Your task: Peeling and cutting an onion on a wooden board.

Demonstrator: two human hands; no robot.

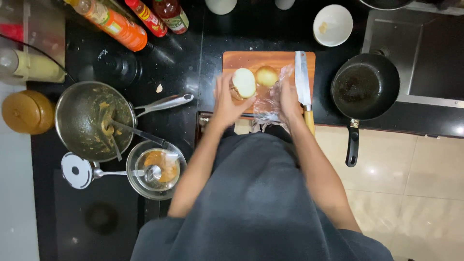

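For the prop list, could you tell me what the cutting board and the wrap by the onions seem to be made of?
The cutting board looks like wood: reddish brown, matte, faint grain. The wrap under the right hand seems thin clear plastic film, crinkled and glinting.

black counter (183, 63) | wooden cutting board (241, 59) | frying pan (365, 86) | white bowl (333, 24) | saucepan (94, 121) | sauce bottles (116, 23)

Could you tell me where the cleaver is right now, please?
In the head view, the cleaver lies along the right edge of the wooden cutting board, just beyond the right hand, left of the black frying pan.
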